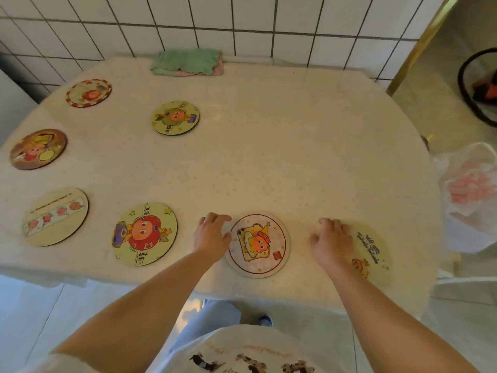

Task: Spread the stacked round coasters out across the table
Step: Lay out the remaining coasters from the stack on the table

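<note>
Several round cartoon coasters lie flat and apart on the pale table (269, 157). My left hand (212, 238) rests at the left rim of a coaster with a toast picture (262, 244), fingers curled against its edge. My right hand (332, 242) lies palm down on the left part of a pale yellow coaster (373, 251) near the table's right front edge. Other coasters: a red-apple one (145, 234), a strip-picture one (55, 216), a brown one (37, 148), a red-rimmed one (88, 92) and a green one (175, 117).
A folded green and pink cloth (188, 61) lies at the table's back edge against the white tiled wall. A plastic bag (470, 195) hangs off the right side, and a black-rimmed bin (478, 84) stands beyond it.
</note>
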